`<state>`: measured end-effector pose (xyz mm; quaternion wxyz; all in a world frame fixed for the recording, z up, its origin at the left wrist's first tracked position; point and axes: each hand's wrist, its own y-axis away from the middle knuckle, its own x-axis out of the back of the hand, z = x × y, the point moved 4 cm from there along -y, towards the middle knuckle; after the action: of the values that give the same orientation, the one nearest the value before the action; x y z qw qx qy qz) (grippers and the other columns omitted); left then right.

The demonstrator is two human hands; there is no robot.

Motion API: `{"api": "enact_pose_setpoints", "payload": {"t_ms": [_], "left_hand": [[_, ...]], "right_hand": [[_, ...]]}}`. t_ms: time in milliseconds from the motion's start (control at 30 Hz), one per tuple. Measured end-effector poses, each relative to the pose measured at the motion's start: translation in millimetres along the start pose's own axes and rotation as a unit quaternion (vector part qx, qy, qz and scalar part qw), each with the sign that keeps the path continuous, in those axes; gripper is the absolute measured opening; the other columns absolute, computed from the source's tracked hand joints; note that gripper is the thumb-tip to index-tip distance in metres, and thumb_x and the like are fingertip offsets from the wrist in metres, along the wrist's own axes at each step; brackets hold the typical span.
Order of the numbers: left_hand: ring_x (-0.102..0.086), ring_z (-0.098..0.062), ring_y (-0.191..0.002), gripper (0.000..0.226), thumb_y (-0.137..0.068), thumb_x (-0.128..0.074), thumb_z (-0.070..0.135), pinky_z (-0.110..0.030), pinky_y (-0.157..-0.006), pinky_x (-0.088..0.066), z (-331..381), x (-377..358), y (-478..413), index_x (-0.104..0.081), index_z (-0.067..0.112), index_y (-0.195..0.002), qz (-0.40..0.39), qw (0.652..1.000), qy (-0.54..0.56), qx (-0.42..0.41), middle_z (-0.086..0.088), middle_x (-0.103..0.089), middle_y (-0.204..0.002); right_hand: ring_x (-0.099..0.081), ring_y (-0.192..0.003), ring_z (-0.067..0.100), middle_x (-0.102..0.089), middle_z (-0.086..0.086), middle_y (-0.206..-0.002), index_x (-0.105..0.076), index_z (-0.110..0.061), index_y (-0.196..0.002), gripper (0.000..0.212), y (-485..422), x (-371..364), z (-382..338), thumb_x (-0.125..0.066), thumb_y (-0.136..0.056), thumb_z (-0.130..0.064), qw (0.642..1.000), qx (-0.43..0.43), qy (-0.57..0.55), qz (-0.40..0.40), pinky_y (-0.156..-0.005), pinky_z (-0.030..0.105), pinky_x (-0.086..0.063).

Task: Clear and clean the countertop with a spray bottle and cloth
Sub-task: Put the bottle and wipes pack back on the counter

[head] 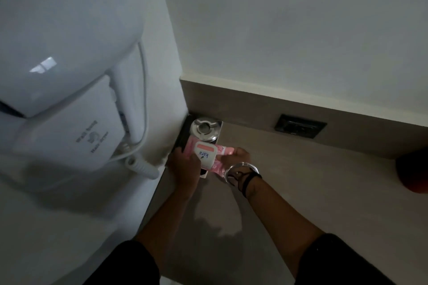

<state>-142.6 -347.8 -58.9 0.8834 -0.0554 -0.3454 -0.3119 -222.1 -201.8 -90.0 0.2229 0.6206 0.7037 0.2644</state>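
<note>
A pink pack of wipes with a white flip lid marked "kara" is held over the grey countertop in the far left corner. My left hand grips its left side and my right hand, with bangles on the wrist, grips its right end. Behind the pack stands a round steel container on a dark tray against the wall. No spray bottle or cloth is in view.
A white wall-mounted hair dryer with a coiled cord hangs close on the left wall. A black socket plate sits in the backsplash. A red-orange object shows at the right edge. A damp patch darkens the counter.
</note>
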Motion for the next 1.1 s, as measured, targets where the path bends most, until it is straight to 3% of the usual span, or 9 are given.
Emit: {"api": "enact_pose_setpoints", "payload": {"t_ms": [67,200,300,367,467,600,767,900,1100], "left_hand": [[-0.069,-0.034,-0.093,0.028,-0.085,-0.059,0.018,-0.043,-0.069,-0.062,11,-12,18,-0.063,-0.001,-0.105,0.021,1.000,-0.001,-0.017,-0.020,-0.068,-0.105],[-0.064,-0.035,-0.103,0.042,-0.080,-0.066,0.025,-0.046,-0.086,-0.056,37,-51,61,-0.063,0.002,-0.115,0.046,0.998,0.027,0.036,-0.019,-0.066,-0.113],[-0.067,-0.035,-0.094,0.028,-0.085,-0.064,0.020,-0.044,-0.080,-0.054,58,-104,87,-0.066,-0.003,-0.102,-0.065,0.981,0.142,0.116,-0.022,-0.070,-0.102],[-0.068,-0.030,-0.082,0.023,-0.090,-0.064,0.020,-0.038,-0.069,-0.055,78,-145,110,-0.067,-0.002,-0.097,-0.180,0.948,0.217,0.150,-0.019,-0.071,-0.093],[-0.068,-0.014,-0.066,0.014,-0.090,-0.066,0.019,-0.022,-0.053,-0.049,108,-196,140,-0.070,0.007,-0.093,-0.291,0.926,0.206,0.121,-0.009,-0.074,-0.085],[-0.066,-0.011,-0.058,0.013,-0.086,-0.068,0.008,-0.015,-0.041,-0.046,138,-253,170,-0.065,0.014,-0.075,-0.340,0.914,0.192,0.115,-0.015,-0.074,-0.091],[-0.068,-0.020,-0.071,0.009,-0.082,-0.074,0.009,-0.018,-0.046,-0.049,148,-298,195,-0.070,0.003,-0.087,-0.331,0.930,0.131,0.089,-0.018,-0.074,-0.096],[-0.069,-0.019,-0.077,0.017,-0.084,-0.069,0.008,-0.027,-0.067,-0.056,156,-312,205,-0.073,0.002,-0.099,-0.327,0.941,0.086,0.019,-0.015,-0.075,-0.100],[-0.066,-0.018,-0.076,0.022,-0.083,-0.071,0.012,-0.031,-0.072,-0.055,159,-312,204,-0.071,-0.001,-0.101,-0.313,0.947,0.054,-0.045,-0.018,-0.075,-0.097]], "right_hand": [[-0.071,-0.085,0.041,-0.072,0.024,-0.095,-0.063,-0.005,-0.081,0.028,12,25,2,-0.076,-0.067,0.015,0.995,-0.031,-0.088,-0.015,-0.074,0.062,-0.058],[-0.068,-0.088,0.043,-0.067,0.031,-0.102,-0.060,0.007,-0.100,0.028,34,92,3,-0.067,-0.076,0.019,0.972,-0.042,-0.230,-0.010,-0.065,0.052,-0.061],[-0.072,-0.067,0.032,-0.072,0.024,-0.084,-0.056,0.010,-0.102,0.025,49,145,-2,-0.061,-0.080,0.020,0.955,-0.010,-0.294,0.024,-0.049,0.038,-0.060],[-0.069,-0.056,0.025,-0.069,0.026,-0.093,-0.055,0.009,-0.106,0.027,50,187,0,-0.061,-0.082,0.018,0.943,-0.003,-0.324,0.080,-0.043,0.032,-0.057],[-0.068,-0.070,0.032,-0.061,0.035,-0.116,-0.050,0.016,-0.116,0.037,39,241,13,-0.064,-0.082,0.015,0.926,-0.007,-0.345,0.151,-0.062,0.040,-0.058],[-0.062,-0.064,0.031,-0.066,0.037,-0.101,-0.059,0.016,-0.101,0.036,20,299,40,-0.079,-0.073,0.003,0.932,-0.032,-0.286,0.218,-0.062,0.039,-0.055],[-0.064,-0.052,0.023,-0.069,0.003,-0.056,-0.066,-0.007,-0.064,0.042,13,355,58,-0.087,-0.057,-0.043,0.956,-0.092,-0.082,0.268,-0.056,0.026,-0.049],[-0.067,-0.056,0.021,-0.071,0.001,-0.059,-0.070,-0.010,-0.067,0.051,15,373,55,-0.080,-0.051,-0.057,0.958,-0.095,-0.014,0.269,-0.053,0.025,-0.046],[-0.069,-0.060,0.022,-0.073,0.003,-0.066,-0.071,-0.010,-0.071,0.059,15,383,50,-0.078,-0.046,-0.063,0.964,-0.091,0.055,0.243,-0.062,0.030,-0.055]]}}
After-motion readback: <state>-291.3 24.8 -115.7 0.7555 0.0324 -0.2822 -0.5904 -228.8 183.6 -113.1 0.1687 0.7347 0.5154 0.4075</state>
